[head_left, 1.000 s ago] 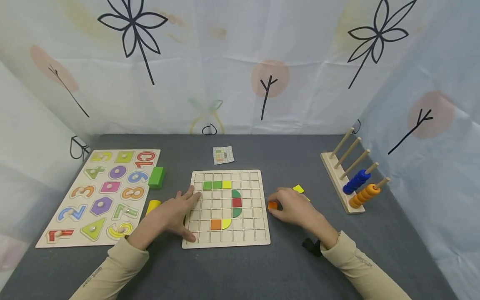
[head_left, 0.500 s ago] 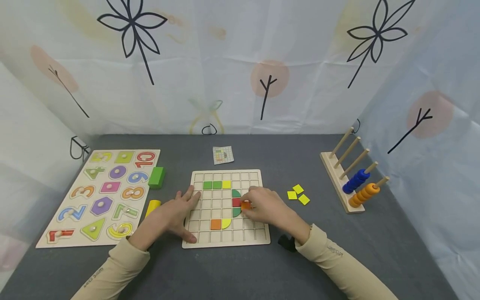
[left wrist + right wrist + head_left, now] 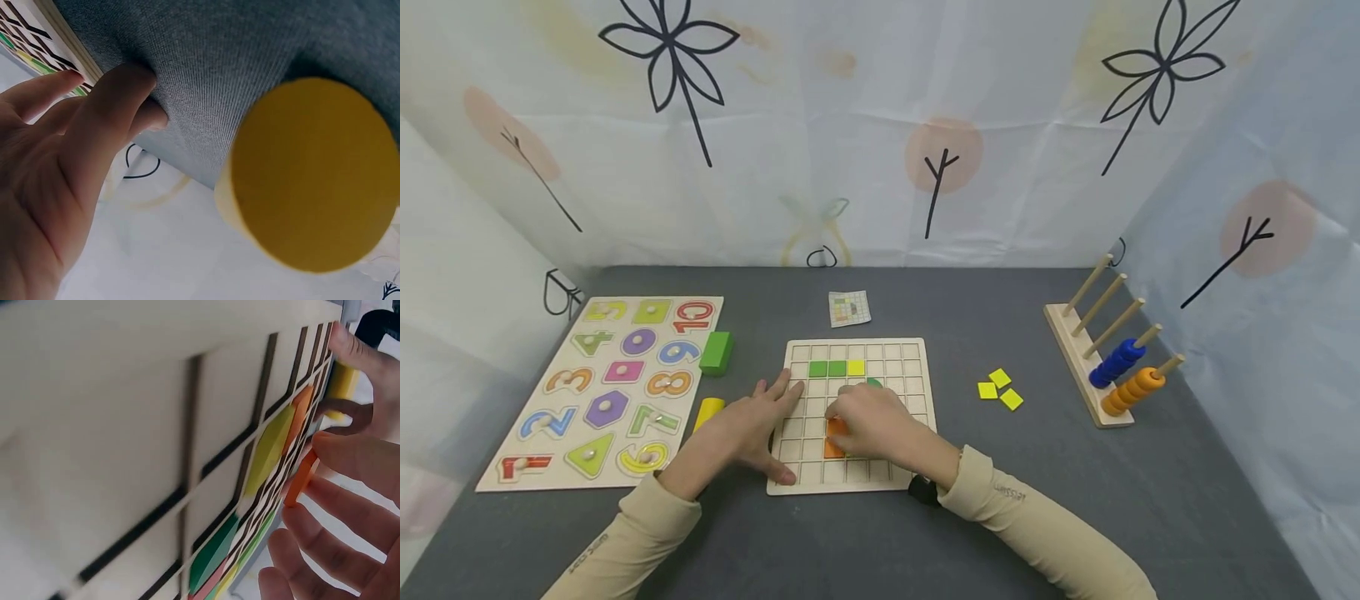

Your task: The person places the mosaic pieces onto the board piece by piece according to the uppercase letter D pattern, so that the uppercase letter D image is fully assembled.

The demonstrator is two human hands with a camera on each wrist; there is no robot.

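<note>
In the head view, a wooden grid board (image 3: 901, 350) lies flat. My left hand (image 3: 747, 429) rests along its left edge, fingers spread. My right hand (image 3: 880, 423) is over the board's lower middle, pinching an orange square tile (image 3: 301, 478) between thumb and fingers in the right wrist view. That tile is just above a second orange tile (image 3: 832, 451) on the grid. Two green tiles (image 3: 827, 368) and a yellow tile (image 3: 855, 367) fill part of an upper row. A yellow half-round tile (image 3: 270, 447) and dark green tile (image 3: 212, 556) show in the right wrist view.
Three yellow tiles (image 3: 999, 388) lie right of the board. A pattern card (image 3: 849, 309) is behind it. A number puzzle (image 3: 591, 400), green block (image 3: 716, 353) and yellow cylinder (image 3: 315, 175) are at left. A peg stand with beads (image 3: 1090, 367) stands at right.
My right hand has carried the orange tile from right of the board leftward across the grid, uncovering the three yellow tiles on the table. The left hand stays on the board's edge.
</note>
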